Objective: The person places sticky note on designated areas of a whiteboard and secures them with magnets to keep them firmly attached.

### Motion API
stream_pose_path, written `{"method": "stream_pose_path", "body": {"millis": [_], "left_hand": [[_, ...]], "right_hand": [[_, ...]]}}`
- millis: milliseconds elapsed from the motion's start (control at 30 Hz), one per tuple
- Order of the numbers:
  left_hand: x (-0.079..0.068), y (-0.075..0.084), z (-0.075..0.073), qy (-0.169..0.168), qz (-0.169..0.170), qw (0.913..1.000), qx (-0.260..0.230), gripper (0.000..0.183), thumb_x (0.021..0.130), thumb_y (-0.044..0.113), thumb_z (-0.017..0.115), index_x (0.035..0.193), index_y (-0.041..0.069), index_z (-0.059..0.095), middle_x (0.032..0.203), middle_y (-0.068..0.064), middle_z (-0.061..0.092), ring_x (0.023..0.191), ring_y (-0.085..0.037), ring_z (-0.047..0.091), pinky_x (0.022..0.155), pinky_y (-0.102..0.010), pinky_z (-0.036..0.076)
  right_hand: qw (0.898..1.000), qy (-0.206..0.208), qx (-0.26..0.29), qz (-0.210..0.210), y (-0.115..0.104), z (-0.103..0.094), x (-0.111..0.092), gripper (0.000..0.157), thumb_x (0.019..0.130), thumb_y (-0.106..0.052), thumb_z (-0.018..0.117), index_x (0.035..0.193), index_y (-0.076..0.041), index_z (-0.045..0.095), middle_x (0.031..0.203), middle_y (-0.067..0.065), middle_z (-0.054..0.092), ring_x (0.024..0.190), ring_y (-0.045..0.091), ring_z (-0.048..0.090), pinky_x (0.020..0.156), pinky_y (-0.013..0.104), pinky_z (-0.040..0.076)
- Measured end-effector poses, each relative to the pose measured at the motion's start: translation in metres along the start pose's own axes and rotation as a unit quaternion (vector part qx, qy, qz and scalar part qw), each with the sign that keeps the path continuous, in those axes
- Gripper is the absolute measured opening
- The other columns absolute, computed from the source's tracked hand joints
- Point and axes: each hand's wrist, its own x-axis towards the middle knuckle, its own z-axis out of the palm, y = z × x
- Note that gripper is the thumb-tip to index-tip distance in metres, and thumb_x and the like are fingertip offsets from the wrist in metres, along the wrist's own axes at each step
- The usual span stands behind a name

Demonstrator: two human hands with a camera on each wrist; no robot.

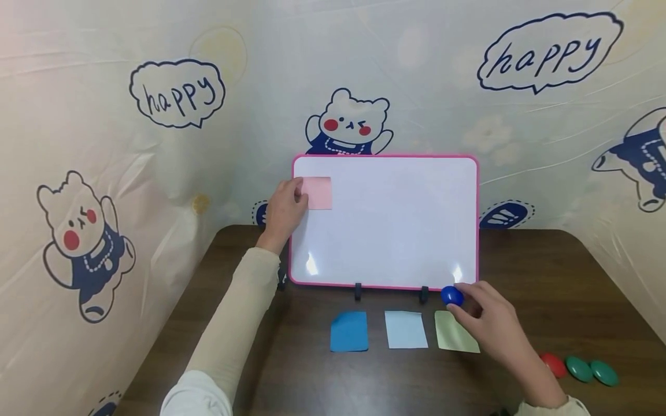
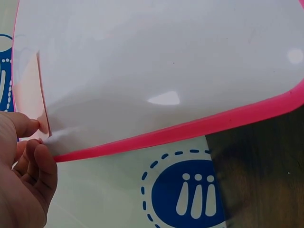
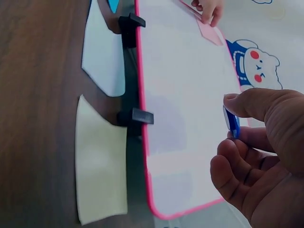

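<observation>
A white board (image 1: 395, 231) with a pink frame stands upright at the back of the table. At its upper left, my left hand (image 1: 283, 211) pinches the left edge of a pink sticky note (image 1: 319, 193) against the board; the left wrist view shows thumb and finger at the paper's edge (image 2: 31, 97). Low and to the right, my right hand (image 1: 496, 323) holds a round blue magnet (image 1: 451, 296) between thumb and finger, apart from the board. In the right wrist view the magnet (image 3: 232, 122) is seen edge-on.
Blue (image 1: 349, 332), pale blue (image 1: 406, 330) and light green (image 1: 452, 331) paper squares lie before the board. Black clips (image 1: 358, 291) support its lower edge. One red magnet (image 1: 554, 365) and two green magnets (image 1: 579, 368) lie at right. A printed curtain (image 1: 250, 127) hangs behind.
</observation>
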Motion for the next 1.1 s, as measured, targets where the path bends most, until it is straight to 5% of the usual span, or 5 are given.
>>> {"method": "stream_pose_path", "body": {"millis": [700,1100], "left_hand": [[0.002,0.000,0.001,-0.005,-0.002,1.0000,0.009,0.047,0.102,0.025,0.061,0.146,0.010,0.053,0.108,-0.008,0.057,0.089,-0.022,0.056,0.084,-0.036,0.054],[0.001,0.001,0.002,-0.001,-0.008,1.0000,0.005,0.047,0.102,0.024,0.060,0.146,0.011,0.053,0.109,-0.008,0.057,0.091,-0.021,0.057,0.087,-0.036,0.054]], "right_hand": [[0.995,0.024,0.017,-0.092,-0.045,0.016,0.046,0.042,0.088,-0.014,0.080,0.126,-0.002,0.067,0.105,0.006,0.061,0.073,0.016,0.054,0.057,0.024,0.052],[0.984,0.054,0.044,-0.165,-0.095,0.030,0.095,0.044,0.087,-0.015,0.081,0.127,-0.003,0.066,0.105,0.007,0.060,0.074,0.015,0.055,0.060,0.027,0.053]]}}
